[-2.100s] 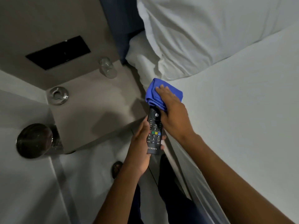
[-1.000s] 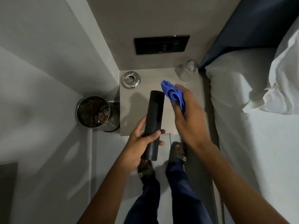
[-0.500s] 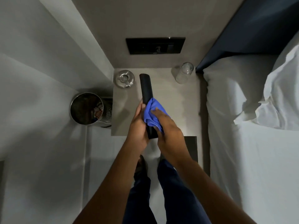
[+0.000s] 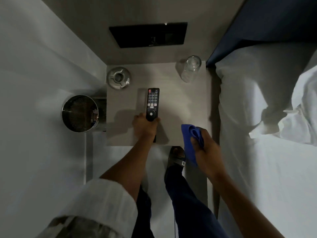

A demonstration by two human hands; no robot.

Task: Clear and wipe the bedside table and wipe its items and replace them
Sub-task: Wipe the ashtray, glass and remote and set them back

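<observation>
The grey bedside table (image 4: 185, 103) stands against the wall beside the bed. My left hand (image 4: 144, 126) grips the lower end of a black remote control (image 4: 152, 103), buttons up, low over the middle of the tabletop. My right hand (image 4: 204, 145) is closed on a bunched blue cloth (image 4: 190, 141) over the table's front right corner, apart from the remote. A metal ashtray (image 4: 118, 78) sits at the back left corner. A clear drinking glass (image 4: 190, 68) stands at the back right corner.
A shiny metal waste bin (image 4: 79, 113) stands on the floor left of the table. The white bed (image 4: 265, 152) with a pillow (image 4: 301, 103) fills the right side. A black switch panel (image 4: 149, 34) is on the wall behind. My sandalled foot (image 4: 176, 156) is just before the table.
The remote was back-up with the cloth rubbing it; now it faces buttons up over the table in my left hand. My right hand has drawn the cloth away to the right.
</observation>
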